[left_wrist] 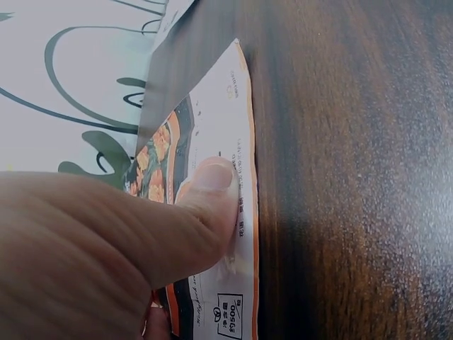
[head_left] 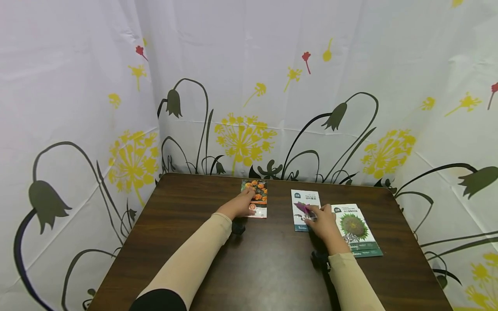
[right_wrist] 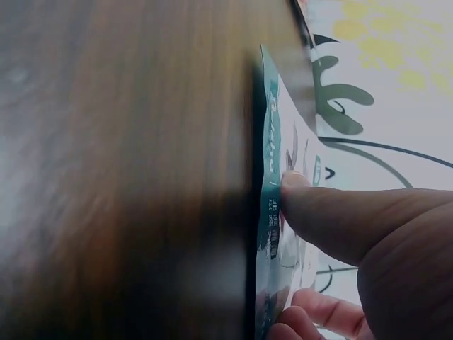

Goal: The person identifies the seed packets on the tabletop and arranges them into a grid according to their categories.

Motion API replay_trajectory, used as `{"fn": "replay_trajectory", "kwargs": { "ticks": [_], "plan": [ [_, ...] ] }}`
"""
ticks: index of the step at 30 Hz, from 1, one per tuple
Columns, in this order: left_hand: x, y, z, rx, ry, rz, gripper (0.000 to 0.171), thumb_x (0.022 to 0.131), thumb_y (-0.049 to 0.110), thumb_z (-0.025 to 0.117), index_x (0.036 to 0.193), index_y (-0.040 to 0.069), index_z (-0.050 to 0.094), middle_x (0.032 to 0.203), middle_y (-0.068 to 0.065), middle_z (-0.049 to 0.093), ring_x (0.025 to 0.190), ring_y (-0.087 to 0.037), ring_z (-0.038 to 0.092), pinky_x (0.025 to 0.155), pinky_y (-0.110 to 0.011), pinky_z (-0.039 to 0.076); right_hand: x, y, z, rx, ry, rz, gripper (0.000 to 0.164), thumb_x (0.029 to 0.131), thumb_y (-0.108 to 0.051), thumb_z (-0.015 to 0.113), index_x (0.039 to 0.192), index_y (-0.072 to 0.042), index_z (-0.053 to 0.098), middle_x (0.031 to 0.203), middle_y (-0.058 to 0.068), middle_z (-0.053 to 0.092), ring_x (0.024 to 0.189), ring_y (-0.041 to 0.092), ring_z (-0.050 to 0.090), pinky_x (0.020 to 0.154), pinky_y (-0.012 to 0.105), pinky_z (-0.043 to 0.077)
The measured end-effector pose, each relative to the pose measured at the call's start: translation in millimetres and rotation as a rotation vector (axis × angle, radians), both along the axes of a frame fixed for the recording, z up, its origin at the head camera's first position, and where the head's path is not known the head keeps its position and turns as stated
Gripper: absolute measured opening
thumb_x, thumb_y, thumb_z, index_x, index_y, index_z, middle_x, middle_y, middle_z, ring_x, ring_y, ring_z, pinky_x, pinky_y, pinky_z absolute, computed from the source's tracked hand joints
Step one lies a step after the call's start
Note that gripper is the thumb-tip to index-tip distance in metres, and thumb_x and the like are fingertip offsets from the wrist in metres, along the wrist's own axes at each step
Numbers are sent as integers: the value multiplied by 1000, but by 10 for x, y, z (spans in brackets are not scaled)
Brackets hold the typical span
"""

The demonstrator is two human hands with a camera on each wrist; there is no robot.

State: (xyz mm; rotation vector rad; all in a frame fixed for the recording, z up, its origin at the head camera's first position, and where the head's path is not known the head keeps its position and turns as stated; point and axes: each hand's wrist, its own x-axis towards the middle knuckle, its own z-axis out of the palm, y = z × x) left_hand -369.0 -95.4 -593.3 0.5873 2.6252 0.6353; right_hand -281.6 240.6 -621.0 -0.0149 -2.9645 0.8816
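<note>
My left hand (head_left: 242,204) is on a marigold seed packet (head_left: 262,211) at the table's far side, its thumb (left_wrist: 212,205) lying across the packet's white lower band. A second finger shows low in the left wrist view, at the packet's side; the others are hidden. To the right, my right hand (head_left: 326,224) pinches a white and teal seed packet (head_left: 299,222) with a purple plant picture. In the right wrist view, the thumb (right_wrist: 311,205) is on this packet's face and curled fingertips are at its side. A dark shadow runs along its lower edge.
Right beside the right hand lie overlapping white and green seed packets (head_left: 363,242), the top one with a round green flower head. The brown wooden table (head_left: 268,268) ends at a flower-printed curtain (head_left: 241,99). Dark wrist straps (head_left: 320,261) show below the hands.
</note>
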Motion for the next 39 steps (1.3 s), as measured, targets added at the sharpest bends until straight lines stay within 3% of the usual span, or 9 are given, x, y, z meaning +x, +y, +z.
{"fn": "replay_trajectory", "kwargs": {
  "ticks": [9, 17, 18, 22, 23, 27, 29, 33, 39],
  "plan": [
    [-28, -26, -11, 16, -11, -18, 70, 104, 22, 77, 163, 2, 46, 183, -22, 10, 171, -38, 13, 133, -54, 33, -175, -84, -6, 23, -22, 18, 53, 98, -22, 84, 148, -14, 67, 127, 31, 44, 108, 50, 48, 90, 63, 48],
    [-35, -3, -46, 4, 3, -7, 66, 104, 21, 78, 158, 2, 47, 181, -19, 19, 166, -39, 30, 132, -52, 35, -284, -162, -21, 38, -46, 22, 54, 100, -24, 81, 151, -15, 65, 132, 32, 43, 110, 51, 48, 90, 61, 47],
    [-63, -28, -109, 8, 17, -15, 66, 103, 24, 78, 158, 3, 48, 181, -19, 20, 165, -38, 32, 131, -51, 36, -300, -180, -27, 41, -49, 22, 54, 100, -24, 81, 151, -15, 64, 133, 32, 42, 110, 51, 47, 90, 60, 46],
    [-134, -50, -164, 40, -20, -7, 66, 101, 25, 81, 156, 4, 49, 182, -19, 17, 167, -39, 27, 132, -54, 34, -342, -245, -15, 34, -66, 16, 54, 101, -25, 80, 152, -16, 64, 134, 30, 41, 112, 49, 45, 91, 59, 47],
    [-194, -61, -256, 41, -7, -12, 65, 101, 27, 81, 154, 5, 50, 181, -19, 18, 167, -39, 28, 131, -54, 36, -348, -257, -9, 32, -69, 16, 54, 101, -25, 80, 152, -16, 64, 134, 30, 41, 112, 49, 45, 91, 59, 47],
    [-257, -64, -353, 29, 6, -16, 66, 100, 29, 82, 153, 6, 51, 181, -18, 21, 166, -39, 30, 131, -54, 36, -363, -303, 15, 31, -68, 14, 54, 101, -26, 80, 151, -17, 64, 134, 30, 42, 111, 48, 46, 93, 59, 47],
    [-238, -56, -333, 28, 13, -17, 66, 101, 28, 81, 155, 5, 50, 180, -18, 22, 165, -39, 32, 130, -54, 37, -374, -323, 29, 34, -62, 19, 54, 100, -26, 81, 151, -17, 64, 133, 30, 43, 110, 48, 47, 92, 59, 47],
    [-80, -16, -82, 54, -11, -6, 63, 101, 19, 80, 154, 2, 50, 180, -22, 20, 166, -41, 28, 132, -56, 33, -403, -358, 44, 38, -56, 23, 53, 100, -25, 81, 150, -17, 65, 134, 30, 43, 110, 47, 47, 93, 59, 47],
    [4, -2, -15, 28, 33, -25, 59, 102, 19, 80, 151, 2, 52, 177, -20, 27, 164, -38, 33, 131, -50, 37, -442, -386, 22, 44, -83, 24, 54, 101, -25, 80, 151, -17, 63, 135, 30, 42, 113, 46, 45, 95, 58, 46]
  ]
}}
